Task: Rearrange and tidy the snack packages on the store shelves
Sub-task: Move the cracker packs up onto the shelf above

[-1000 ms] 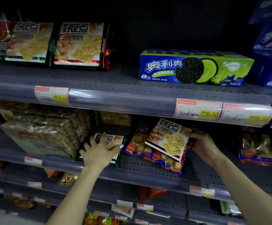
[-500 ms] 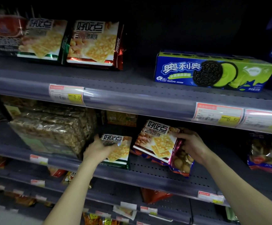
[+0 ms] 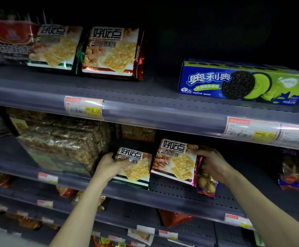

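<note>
On middle shelf (image 3: 171, 195), left hand (image 3: 110, 165) now grips green-trimmed pack (image 3: 136, 168); right hand (image 3: 212, 164) still clutches red-trimmed pack (image 3: 175, 161).

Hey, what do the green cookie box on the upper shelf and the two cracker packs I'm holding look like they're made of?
The cookie box looks like printed cardboard: flat faces, crisp folded edges, a soft sheen. The cracker pack in the left hand, green-trimmed, and the purple-edged one in the right hand look like glossy plastic or foil film, wrinkled and glinting at the sides.

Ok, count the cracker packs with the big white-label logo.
4: two on the upper shelf, green-trimmed and red-trimmed; two below, one in the left hand, one in the right hand. Others may hide behind.
</note>
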`<action>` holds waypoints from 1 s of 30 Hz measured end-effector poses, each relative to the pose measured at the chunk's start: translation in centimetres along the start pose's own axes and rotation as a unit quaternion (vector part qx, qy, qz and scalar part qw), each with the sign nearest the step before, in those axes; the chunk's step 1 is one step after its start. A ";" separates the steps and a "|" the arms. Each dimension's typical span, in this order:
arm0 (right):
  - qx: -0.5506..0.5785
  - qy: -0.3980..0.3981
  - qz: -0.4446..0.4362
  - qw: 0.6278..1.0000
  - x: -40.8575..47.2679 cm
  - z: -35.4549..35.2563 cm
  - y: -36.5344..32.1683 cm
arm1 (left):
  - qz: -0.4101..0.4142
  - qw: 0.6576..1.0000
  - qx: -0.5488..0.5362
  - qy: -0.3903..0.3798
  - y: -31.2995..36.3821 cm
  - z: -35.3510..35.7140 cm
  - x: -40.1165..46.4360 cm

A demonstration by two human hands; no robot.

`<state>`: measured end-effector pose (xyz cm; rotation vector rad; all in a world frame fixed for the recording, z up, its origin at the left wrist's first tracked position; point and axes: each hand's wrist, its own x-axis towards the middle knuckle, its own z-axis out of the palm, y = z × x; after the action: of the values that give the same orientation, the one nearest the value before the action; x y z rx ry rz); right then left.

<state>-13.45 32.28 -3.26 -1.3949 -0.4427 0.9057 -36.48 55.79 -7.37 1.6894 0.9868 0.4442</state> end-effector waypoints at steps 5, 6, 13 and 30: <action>-0.029 0.006 0.018 0.999 -0.7 0.7 0.3 | 0.009 0.999 -0.040 -0.024 0.0 -0.2 -0.2; -0.024 0.016 0.024 0.999 -0.7 0.7 0.6 | 0.016 0.998 -0.049 -0.023 0.1 -0.1 -0.4; 0.022 0.062 0.043 0.997 -1.3 1.2 0.7 | 0.056 0.994 -0.099 -0.007 0.1 -0.2 -0.7; 0.086 0.007 -0.020 0.996 -4.6 1.0 0.2 | 0.111 0.973 -0.202 0.011 2.5 -1.4 -4.4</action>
<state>-17.01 29.36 -2.19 -1.2315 -0.3714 0.8800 -39.06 52.95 -3.83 1.4280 0.6677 0.7584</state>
